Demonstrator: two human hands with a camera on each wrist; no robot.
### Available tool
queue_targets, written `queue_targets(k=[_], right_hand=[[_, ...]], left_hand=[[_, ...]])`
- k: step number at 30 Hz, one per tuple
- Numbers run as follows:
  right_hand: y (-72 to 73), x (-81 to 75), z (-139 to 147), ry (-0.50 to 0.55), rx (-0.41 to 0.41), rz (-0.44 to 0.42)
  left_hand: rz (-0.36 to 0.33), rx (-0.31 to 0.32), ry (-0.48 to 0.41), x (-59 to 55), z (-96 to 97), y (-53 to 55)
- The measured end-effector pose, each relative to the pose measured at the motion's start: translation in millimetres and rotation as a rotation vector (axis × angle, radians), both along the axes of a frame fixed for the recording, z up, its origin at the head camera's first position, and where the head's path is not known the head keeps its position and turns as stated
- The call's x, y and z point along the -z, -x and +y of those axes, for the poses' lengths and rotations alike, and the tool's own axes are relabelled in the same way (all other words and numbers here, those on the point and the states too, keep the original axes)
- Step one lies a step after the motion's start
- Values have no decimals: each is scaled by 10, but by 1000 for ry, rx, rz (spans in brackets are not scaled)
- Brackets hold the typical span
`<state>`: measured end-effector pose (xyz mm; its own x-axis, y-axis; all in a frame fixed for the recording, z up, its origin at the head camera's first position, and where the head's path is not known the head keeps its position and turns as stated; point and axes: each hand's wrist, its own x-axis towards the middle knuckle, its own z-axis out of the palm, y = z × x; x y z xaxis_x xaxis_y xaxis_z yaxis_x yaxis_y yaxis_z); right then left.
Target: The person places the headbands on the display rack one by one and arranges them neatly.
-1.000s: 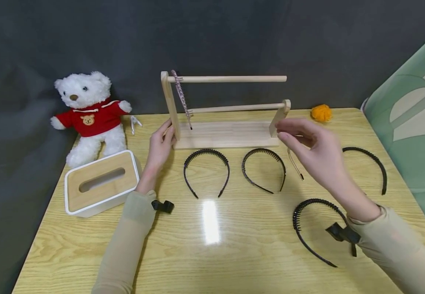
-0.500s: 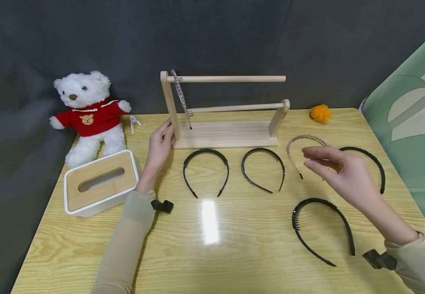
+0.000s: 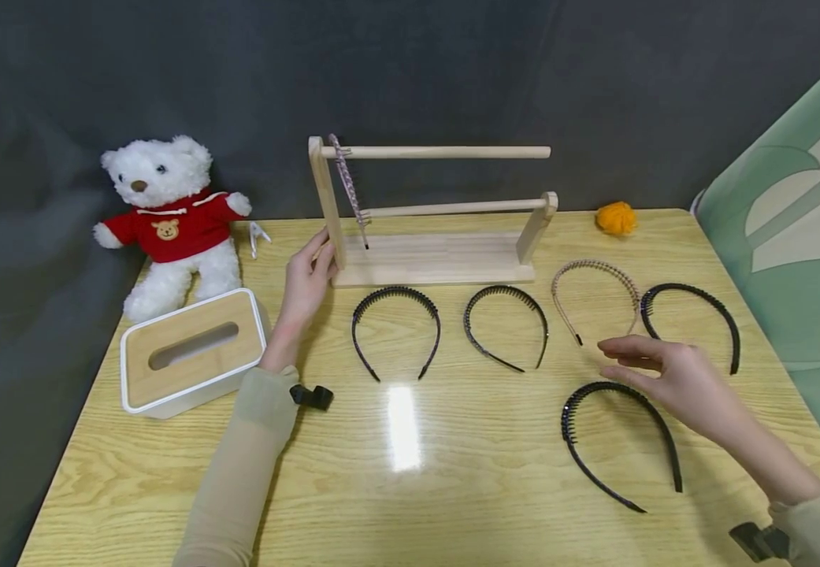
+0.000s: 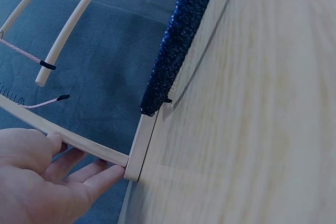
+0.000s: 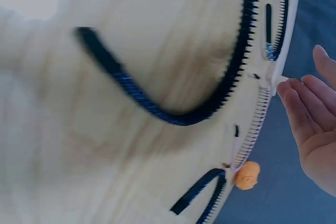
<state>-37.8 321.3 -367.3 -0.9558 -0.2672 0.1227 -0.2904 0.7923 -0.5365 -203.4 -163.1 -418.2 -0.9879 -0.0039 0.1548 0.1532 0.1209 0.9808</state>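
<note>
A wooden two-bar rack (image 3: 427, 260) stands at the back of the table, with a purple patterned headband (image 3: 348, 179) hung at the left end of its bars. My left hand (image 3: 306, 276) holds the rack's left post, thumb and fingers against it; the left wrist view shows this hand (image 4: 58, 177) at the foot of that post. Over the black toothed headband (image 3: 667, 425) at front right hovers my right hand (image 3: 679, 378), holding nothing. Its fingers are extended, with a gap to the thumb, in the right wrist view (image 5: 315, 114).
Two dark headbands (image 3: 397, 291) (image 3: 505, 290) lie before the rack. Further right lie a pinkish beaded headband (image 3: 597, 264) and another black headband (image 3: 717, 301). An orange pom-pom (image 3: 616, 218) sits behind them. At left are a tissue box (image 3: 197, 354), a white teddy bear (image 3: 168, 205) and a small white clip (image 3: 257, 238).
My right hand has moved from the rack's right post rightward and toward the front, lowering over the black headband. My left hand stays at the left post.
</note>
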Motion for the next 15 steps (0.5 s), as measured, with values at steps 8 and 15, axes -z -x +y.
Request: queue_targets(k=[8, 15], right_hand=[[-98, 157, 118, -103, -6, 31], [-117, 228, 155, -135, -4, 28]], left_hand=[[-11, 4, 2, -2, -4, 8], [-14, 6, -11, 7, -10, 7]])
